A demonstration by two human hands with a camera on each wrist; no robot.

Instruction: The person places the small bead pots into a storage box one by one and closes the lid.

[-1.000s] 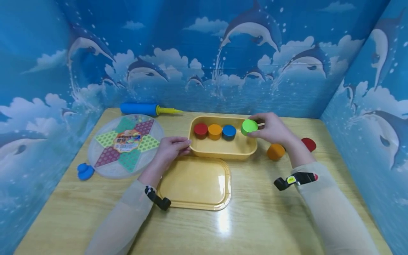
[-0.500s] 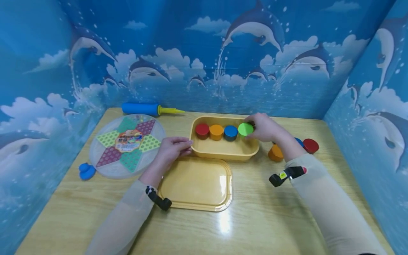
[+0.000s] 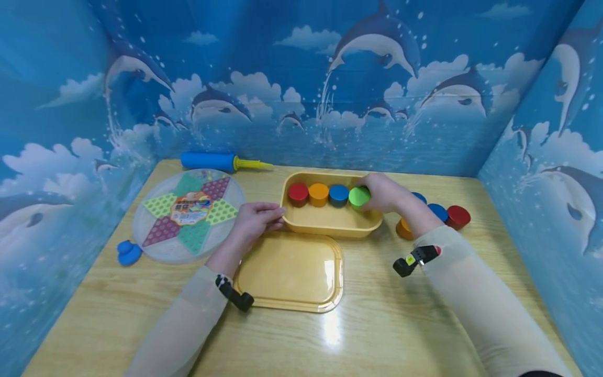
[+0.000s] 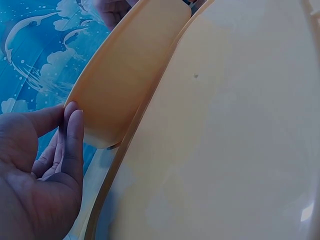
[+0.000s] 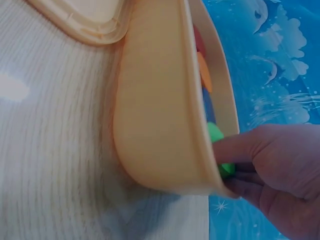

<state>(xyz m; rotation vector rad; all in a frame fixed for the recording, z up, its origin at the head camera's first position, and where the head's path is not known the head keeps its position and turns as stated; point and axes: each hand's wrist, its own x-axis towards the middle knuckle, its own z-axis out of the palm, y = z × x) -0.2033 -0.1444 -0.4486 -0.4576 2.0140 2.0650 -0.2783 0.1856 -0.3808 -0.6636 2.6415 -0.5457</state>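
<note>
A yellow open box (image 3: 330,223) stands near the back of the table. Inside, along its far side, a red cylinder (image 3: 298,195), an orange cylinder (image 3: 318,195) and a blue cylinder (image 3: 338,196) sit in a row. At the row's right end is a green cylinder (image 3: 359,197), gripped by my right hand (image 3: 386,192), which reaches over the box's right end. The right wrist view shows the thumb and fingers around the green cylinder (image 5: 215,133), partly hidden by the box wall. My left hand (image 3: 254,220) pinches the box's left rim between thumb and fingers.
A yellow lid (image 3: 289,272) lies in front of the box. Right of it, partly behind my forearm, are an orange cylinder (image 3: 403,229), a blue cylinder (image 3: 438,212) and a red cylinder (image 3: 458,217). Leftward lie a star-patterned disc (image 3: 188,214), blue pump (image 3: 207,161) and blue object (image 3: 128,253).
My right hand has lowered the green cylinder into the box and moved it left, up beside the blue one. The row has shifted slightly left. My left hand stays at the rim.
</note>
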